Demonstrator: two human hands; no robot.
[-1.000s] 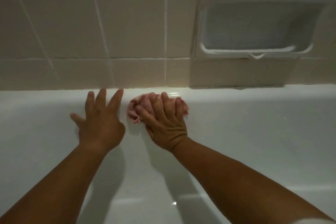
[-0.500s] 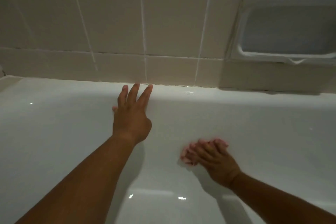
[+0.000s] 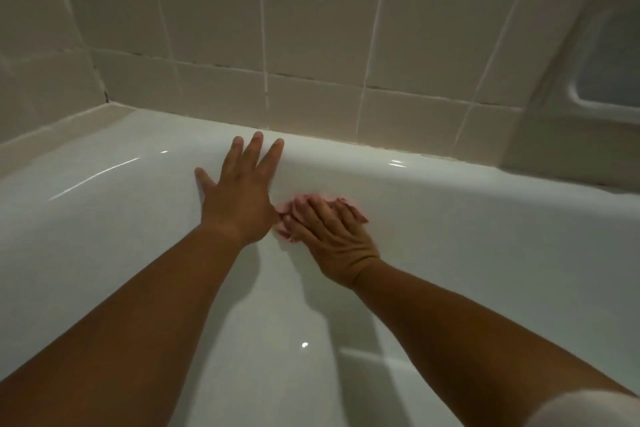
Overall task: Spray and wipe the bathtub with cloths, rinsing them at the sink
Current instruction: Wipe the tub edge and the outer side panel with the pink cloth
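The white bathtub (image 3: 104, 218) fills the lower view, its far inner wall glossy and wet-looking. My left hand (image 3: 239, 194) lies flat on that wall with fingers spread, fingertips at the rim. Just to its right, my right hand (image 3: 332, 239) presses a small pink cloth (image 3: 285, 215) against the wall with fairly straight fingers; most of the cloth is hidden under the hand, only its edges show.
Beige wall tiles (image 3: 311, 28) rise behind the tub's far rim. A recessed white soap dish (image 3: 602, 80) sits in the wall at the right. The tub's corner ledge (image 3: 69, 128) is at the left.
My right hand slid the pink cloth up and left along the tub wall, ending beside my left hand. The view has shifted left and tilted, and my left hand stays braced near the rim.
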